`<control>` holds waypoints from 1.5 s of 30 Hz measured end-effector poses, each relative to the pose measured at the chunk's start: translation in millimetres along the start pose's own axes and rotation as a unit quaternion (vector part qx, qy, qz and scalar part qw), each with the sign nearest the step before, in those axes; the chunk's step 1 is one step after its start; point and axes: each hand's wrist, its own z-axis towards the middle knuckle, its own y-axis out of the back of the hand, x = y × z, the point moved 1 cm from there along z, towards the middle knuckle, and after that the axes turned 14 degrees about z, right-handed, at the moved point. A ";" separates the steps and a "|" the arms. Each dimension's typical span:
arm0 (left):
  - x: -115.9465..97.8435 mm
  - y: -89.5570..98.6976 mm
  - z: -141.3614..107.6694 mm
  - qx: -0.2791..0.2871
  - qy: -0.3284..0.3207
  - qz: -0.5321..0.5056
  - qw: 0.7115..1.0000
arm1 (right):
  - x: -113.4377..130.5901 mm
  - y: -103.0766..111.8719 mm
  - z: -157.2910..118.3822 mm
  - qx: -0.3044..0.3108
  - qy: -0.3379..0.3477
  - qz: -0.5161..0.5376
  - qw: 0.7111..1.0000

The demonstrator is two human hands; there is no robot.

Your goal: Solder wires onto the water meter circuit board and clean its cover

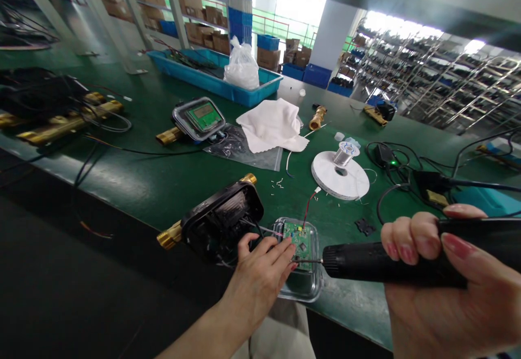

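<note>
My right hand [451, 272] is wrapped around a black electric screwdriver [366, 261], which lies nearly level and points left. Its thin bit reaches a green circuit board [302, 245] seated in a clear plastic cover [311, 292] near the table's front edge. Stretched out over the board's left side are the fingers of my left hand [264, 264], close to the bit's tip; they hide the tip itself. Just left of that hand, an open black meter housing [222, 215] with brass pipe ends rests tilted, and grey wires run from it to the board.
Small screws [278, 183] lie scattered behind the board. Farther back are a white reel [340, 180] with a solder spool [345, 155] on it, a white cloth [271, 125] and another meter [199, 118]. A blue tray [187, 76] holds a plastic bag [241, 65]. Cables [394, 166] tangle at right.
</note>
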 end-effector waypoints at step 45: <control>1.2 16.5 1.7 0.100 -0.072 0.032 0.992 | -0.3 -3.2 -2.5 0.018 -0.013 -0.019 1.000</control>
